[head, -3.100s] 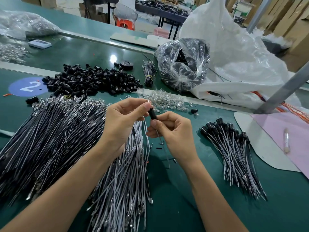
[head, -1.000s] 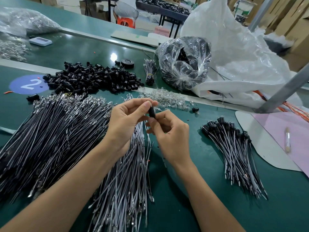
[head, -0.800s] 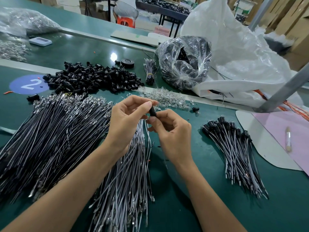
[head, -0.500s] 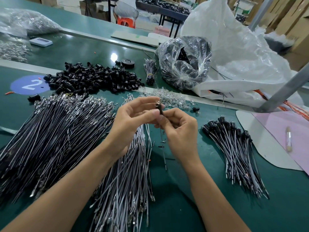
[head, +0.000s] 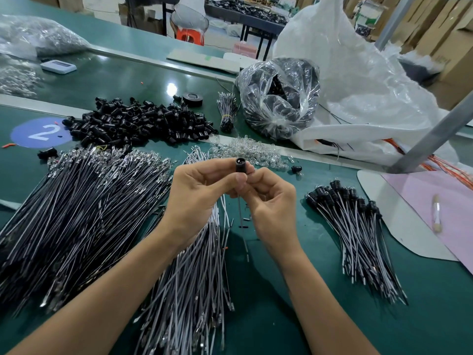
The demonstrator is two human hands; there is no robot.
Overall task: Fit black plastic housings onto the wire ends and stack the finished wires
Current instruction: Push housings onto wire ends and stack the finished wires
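Black housing (head: 240, 164) held upright above the green bench (head: 294, 316), pinched between the fingertips of left hand (head: 197, 193) and right hand (head: 272, 201). Wire (head: 239, 211) hangs from it; right fingers curled, possibly gripping that too. Finished stack (head: 358, 234) lies to the right, loose housings pile (head: 138, 124) behind.

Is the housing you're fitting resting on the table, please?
No, the left hand and right hand pinch the black housing above the table.

Both the left hand (head: 197, 190) and right hand (head: 271, 198) pinch an upright black housing (head: 240, 165) above the green worktop (head: 281, 316); its wire (head: 240, 213) hangs down between them.
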